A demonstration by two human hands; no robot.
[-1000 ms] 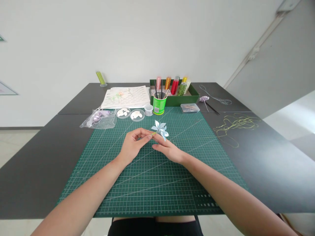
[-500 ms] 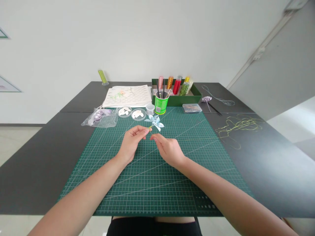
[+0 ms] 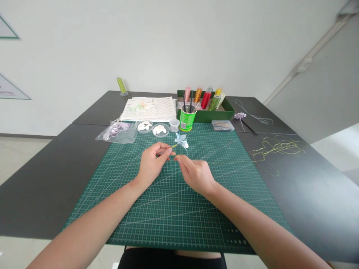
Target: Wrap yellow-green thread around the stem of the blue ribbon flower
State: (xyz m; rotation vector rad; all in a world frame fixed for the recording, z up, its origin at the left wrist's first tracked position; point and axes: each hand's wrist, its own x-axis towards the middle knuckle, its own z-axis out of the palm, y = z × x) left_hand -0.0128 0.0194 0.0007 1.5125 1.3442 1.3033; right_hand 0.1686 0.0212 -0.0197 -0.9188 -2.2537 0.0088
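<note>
A pale blue artificial flower [image 3: 181,141] with a thin green stem hangs just past my fingertips above the mat. My left hand [image 3: 153,160] is closed, pinching the flower's stem between thumb and fingers. Close beside it, my right hand [image 3: 195,172] is closed too, thumb and forefinger pressed together near the stem. A fine yellow-green thread [image 3: 230,162] runs from behind my right hand toward a loose tangle on the right; its end at the fingertips is too thin to make out.
Under my hands lies a green cutting mat [image 3: 157,216]. Behind stand a green can of tools [image 3: 187,121], two dishes of white petals [image 3: 160,130], a plastic bag [image 3: 117,132], paper sheets [image 3: 157,108] and a green box of thread spools [image 3: 207,117]. The thread tangle [image 3: 276,147] lies right.
The flower has turned in my left fingers, its petals now facing more to the right and more stem showing. Both hands stay close together. The whole view has shifted and tilted slightly.
</note>
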